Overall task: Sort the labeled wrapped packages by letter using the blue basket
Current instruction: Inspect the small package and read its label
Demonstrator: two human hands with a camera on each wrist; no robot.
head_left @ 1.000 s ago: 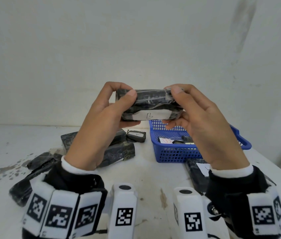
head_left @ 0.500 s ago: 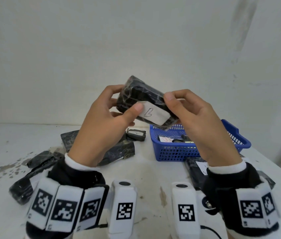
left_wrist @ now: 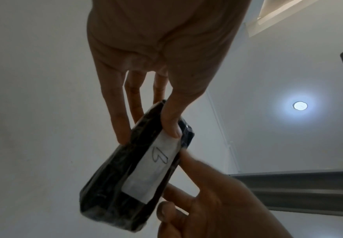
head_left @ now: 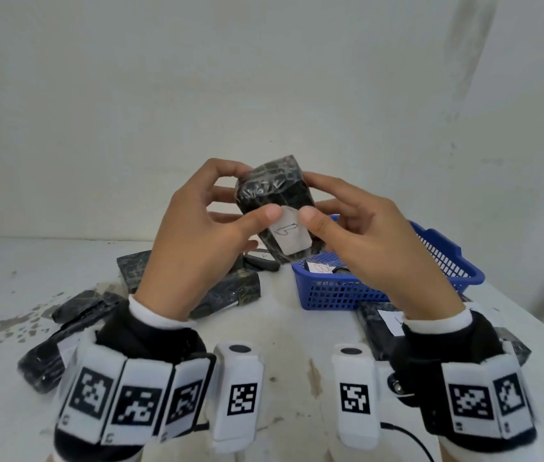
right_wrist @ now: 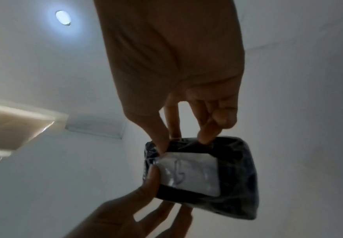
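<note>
Head view: thumbs partly cover package [head_left: 272, 201] label [head_left: 290, 233].

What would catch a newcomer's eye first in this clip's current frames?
Front and centre, both hands, the left hand and right hand, hold a dark wrapped package up in the air, its white label with a handwritten mark facing the head camera. Behind on the right a blue basket sits on the white table, with more wrapped packages lying to its left.
</note>
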